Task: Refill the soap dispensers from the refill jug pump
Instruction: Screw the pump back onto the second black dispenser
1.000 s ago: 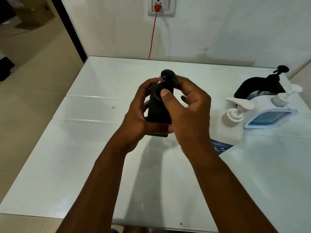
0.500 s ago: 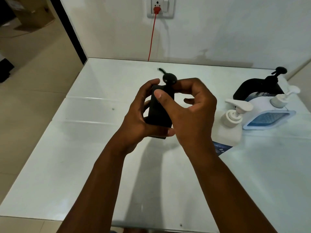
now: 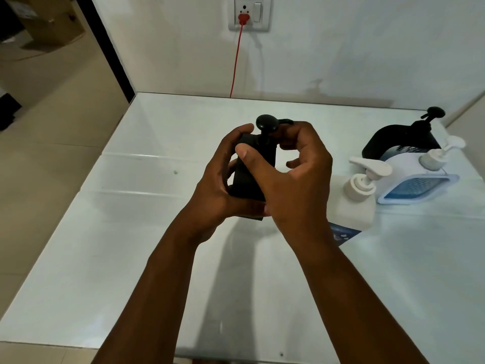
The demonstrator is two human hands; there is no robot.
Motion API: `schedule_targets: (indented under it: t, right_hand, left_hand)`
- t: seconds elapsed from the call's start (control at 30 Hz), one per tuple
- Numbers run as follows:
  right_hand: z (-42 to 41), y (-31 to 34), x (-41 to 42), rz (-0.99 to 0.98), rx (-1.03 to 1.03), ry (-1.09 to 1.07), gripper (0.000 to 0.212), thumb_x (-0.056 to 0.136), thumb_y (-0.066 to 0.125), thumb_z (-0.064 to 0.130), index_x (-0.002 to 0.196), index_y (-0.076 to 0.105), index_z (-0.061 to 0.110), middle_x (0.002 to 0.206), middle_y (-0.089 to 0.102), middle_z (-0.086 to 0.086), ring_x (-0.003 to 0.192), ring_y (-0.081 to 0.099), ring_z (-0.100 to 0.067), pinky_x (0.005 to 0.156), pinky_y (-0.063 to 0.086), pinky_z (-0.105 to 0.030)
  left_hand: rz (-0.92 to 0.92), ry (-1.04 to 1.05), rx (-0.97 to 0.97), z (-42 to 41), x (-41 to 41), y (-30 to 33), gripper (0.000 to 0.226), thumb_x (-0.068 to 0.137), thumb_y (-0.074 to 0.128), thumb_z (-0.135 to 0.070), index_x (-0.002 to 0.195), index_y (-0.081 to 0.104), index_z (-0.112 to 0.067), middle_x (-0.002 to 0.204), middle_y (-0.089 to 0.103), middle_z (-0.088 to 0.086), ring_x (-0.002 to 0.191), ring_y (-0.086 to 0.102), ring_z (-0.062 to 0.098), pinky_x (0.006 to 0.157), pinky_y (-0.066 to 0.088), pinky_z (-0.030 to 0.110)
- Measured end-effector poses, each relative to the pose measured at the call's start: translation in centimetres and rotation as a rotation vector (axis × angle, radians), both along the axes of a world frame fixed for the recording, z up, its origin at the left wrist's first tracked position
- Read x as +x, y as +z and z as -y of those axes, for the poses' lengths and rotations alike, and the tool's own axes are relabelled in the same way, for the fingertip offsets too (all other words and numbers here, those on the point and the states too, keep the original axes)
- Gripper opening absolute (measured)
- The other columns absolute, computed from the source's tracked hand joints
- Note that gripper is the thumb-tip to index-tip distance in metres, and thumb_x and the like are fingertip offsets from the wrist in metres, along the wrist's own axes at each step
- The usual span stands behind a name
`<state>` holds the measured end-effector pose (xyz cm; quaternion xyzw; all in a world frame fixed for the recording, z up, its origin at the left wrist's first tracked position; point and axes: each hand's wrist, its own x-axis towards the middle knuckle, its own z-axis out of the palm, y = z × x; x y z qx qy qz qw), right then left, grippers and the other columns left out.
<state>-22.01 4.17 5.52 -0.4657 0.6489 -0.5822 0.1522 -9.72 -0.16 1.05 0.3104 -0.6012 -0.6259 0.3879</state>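
Left hand (image 3: 223, 179) grips black dispenser (image 3: 253, 174) held above tabletop (image 3: 131, 232) | right hand (image 3: 291, 174) curls fingers round its pump head (image 3: 267, 123) | risk: pump comes free suddenly, bottle tips, soap spills | white jug (image 3: 354, 203) stands well to the right, untouched

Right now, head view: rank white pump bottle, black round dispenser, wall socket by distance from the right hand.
From the right hand:
1. White pump bottle, just to its right on the table.
2. Black round dispenser, farther right and back, behind the white-and-blue dispenser.
3. Wall socket, up on the back wall.
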Motion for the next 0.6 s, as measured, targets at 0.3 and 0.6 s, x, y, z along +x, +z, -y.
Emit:
schedule_targets:
  t: [0.3,0.6]
  right_hand:
    - [0.16,0.18,-0.76,-0.022,0.050,0.090,0.036,0.083,0.074,0.042,0.116,0.072,0.027,0.110,0.071,0.009,0.105,0.061,-0.007,0.081,0.045,-0.011]
    - [-0.22,0.28,0.17,0.055,0.012,-0.042,0.036,0.076,0.080,0.044,0.107,0.075,0.026,0.097,0.072,0.011,0.085,0.060,-0.003,0.071,0.047,-0.008]
  left_hand:
    - [-0.034,0.037,0.024,-0.09,0.41,0.32,0.110,0.065,0.088,0.002,0.156,0.044,-0.040,0.157,0.055,-0.014,0.133,0.065,0.015,0.072,0.068,0.051]
    - [-0.009,0.050,0.011,-0.30,0.04,0.17,0.106,0.064,0.089,-0.005,0.152,0.044,-0.046,0.152,0.059,-0.017,0.127,0.070,0.012,0.069,0.068,0.042]
